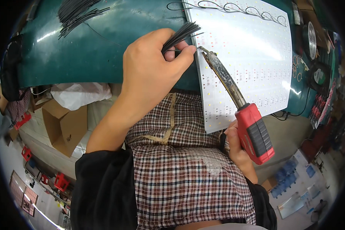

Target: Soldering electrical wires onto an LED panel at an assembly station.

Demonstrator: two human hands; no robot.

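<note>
Grip of my left hand (147, 65) is closed around a bundle of black wires (181, 35), thumb tip at the left edge of the white LED board (253, 53); my right hand (238, 150) wraps the red-handled soldering iron (255, 134), its tip just beside that thumb. Wire loops (244, 12) line the far edge, so I judge that stretch wired; nearer rows look bare and probably remain. Another wire bundle (74, 17) lies on the green bench (99, 61).

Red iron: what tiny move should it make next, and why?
Maybe ease the iron lightly onto the board near its left edge: the tip is there, beside the left hand, which holds black wires. Whether it already touches, I can't tell.
</note>
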